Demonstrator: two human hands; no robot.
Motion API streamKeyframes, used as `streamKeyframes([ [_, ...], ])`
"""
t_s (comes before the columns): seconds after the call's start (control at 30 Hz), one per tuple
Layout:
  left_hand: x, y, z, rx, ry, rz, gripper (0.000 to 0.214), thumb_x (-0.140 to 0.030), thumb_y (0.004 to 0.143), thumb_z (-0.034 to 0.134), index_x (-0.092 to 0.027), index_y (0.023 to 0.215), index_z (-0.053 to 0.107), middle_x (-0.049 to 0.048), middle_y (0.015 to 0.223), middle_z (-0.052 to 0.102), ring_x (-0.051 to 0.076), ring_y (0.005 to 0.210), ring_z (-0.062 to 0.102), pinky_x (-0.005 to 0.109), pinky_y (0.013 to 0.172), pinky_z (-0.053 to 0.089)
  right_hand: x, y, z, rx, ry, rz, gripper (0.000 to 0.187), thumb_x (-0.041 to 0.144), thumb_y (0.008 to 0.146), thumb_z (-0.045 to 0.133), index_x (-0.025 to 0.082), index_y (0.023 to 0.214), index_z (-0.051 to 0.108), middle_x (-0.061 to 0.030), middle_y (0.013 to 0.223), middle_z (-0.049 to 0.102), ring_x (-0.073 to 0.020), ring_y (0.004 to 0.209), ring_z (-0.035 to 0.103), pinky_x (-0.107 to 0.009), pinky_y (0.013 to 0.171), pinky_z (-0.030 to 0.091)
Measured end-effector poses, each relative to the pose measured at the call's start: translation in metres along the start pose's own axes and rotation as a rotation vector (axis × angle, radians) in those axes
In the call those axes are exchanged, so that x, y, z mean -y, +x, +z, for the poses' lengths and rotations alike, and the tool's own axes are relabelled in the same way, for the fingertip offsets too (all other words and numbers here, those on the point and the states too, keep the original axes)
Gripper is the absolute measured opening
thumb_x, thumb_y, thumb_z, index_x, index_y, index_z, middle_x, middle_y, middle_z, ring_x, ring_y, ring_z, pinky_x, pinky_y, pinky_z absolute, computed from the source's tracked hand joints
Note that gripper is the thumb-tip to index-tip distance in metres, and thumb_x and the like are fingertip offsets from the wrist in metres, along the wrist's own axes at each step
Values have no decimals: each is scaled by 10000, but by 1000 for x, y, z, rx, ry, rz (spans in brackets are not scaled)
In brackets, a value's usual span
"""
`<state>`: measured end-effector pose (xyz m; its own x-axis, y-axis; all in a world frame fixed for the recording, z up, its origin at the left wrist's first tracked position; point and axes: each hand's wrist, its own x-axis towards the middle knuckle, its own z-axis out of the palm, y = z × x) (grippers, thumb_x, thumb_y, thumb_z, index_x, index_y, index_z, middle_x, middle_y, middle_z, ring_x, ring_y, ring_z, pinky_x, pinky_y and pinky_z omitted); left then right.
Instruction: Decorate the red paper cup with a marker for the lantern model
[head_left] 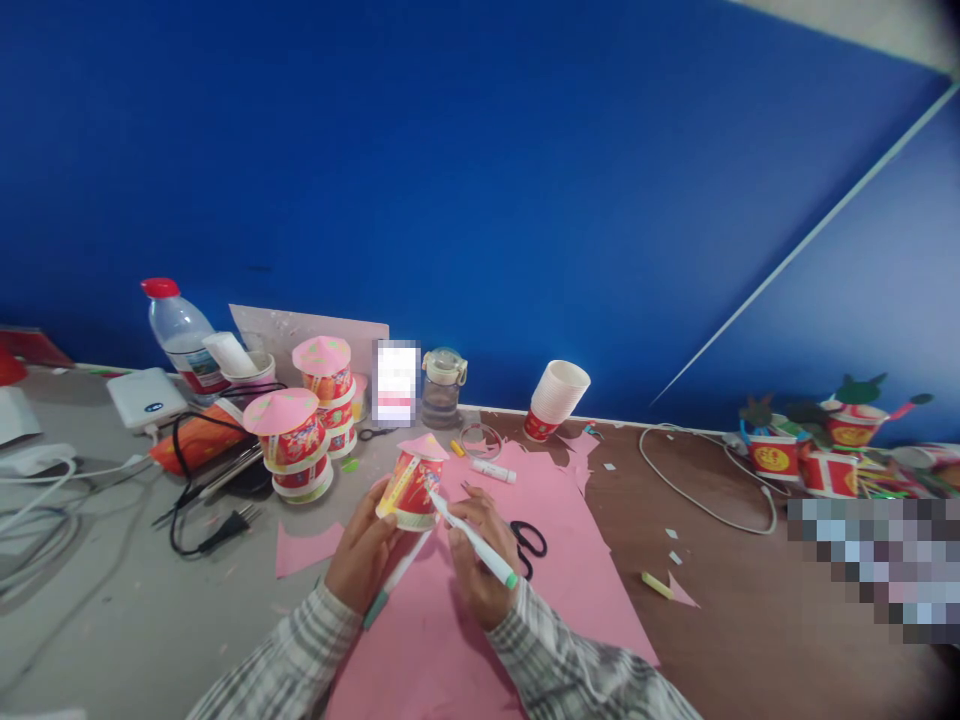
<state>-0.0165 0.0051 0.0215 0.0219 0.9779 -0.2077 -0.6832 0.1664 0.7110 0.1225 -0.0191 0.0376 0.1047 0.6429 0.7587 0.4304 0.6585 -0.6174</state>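
The cup [416,485] is at lower centre of the frame, above the paper, its long axis near upright with the cone top [425,447] leaning slightly to the right. The left hand [361,555] grips the cup by its lower left side, thumb and fingers closed on the wall near the base. The right hand [480,560] is closed on a marker [484,550] in a writing grip. The marker's long axis runs diagonally, green end at lower right, narrow end at upper left against the outline of the cup's right side; whether the narrow end makes contact cannot be told. The cup therefore lies up and left of the right hand's grip; the left hand is nearer to it. A second marker [405,567] extends from below the cup toward lower left; its support cannot be determined. Surface: pink paper [592,620] spans a grey table [225,630] and a brown table [720,650]. Scissors [532,540] lie just right of the right hand. Room: cup towers [289,440] stand left of centre, a cup stack [559,395] leans right of centre, and a blue wall [480,200] closes the rear.
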Motion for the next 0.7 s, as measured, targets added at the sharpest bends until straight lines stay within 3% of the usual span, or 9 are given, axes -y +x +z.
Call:
streamKeyframes([
  [0.3,-2,-2,4,-27,22,-17,555,-181,432,642,-229,973,531,108,967,647,355,971,486,511,777,390,-2,-5,1,64,-13,-5,149,139,768,508,203,846,618,-2,686,669,-185,616,652,-460,897,483],
  [0.53,-4,-4,9,-35,45,26,529,-189,421,646,-208,941,550,112,950,646,358,950,497,515,787,376,-2,0,-1,-19,18,19,153,150,781,503,206,849,629,-16,713,681,-210,677,659,-460,886,493],
  [0.7,-3,-3,7,-24,44,44,519,-176,423,647,-199,933,554,118,953,639,359,952,492,519,800,362,-3,0,-1,-5,8,35,148,165,782,504,203,847,631,-17,708,671,-223,708,662,-466,885,495],
])
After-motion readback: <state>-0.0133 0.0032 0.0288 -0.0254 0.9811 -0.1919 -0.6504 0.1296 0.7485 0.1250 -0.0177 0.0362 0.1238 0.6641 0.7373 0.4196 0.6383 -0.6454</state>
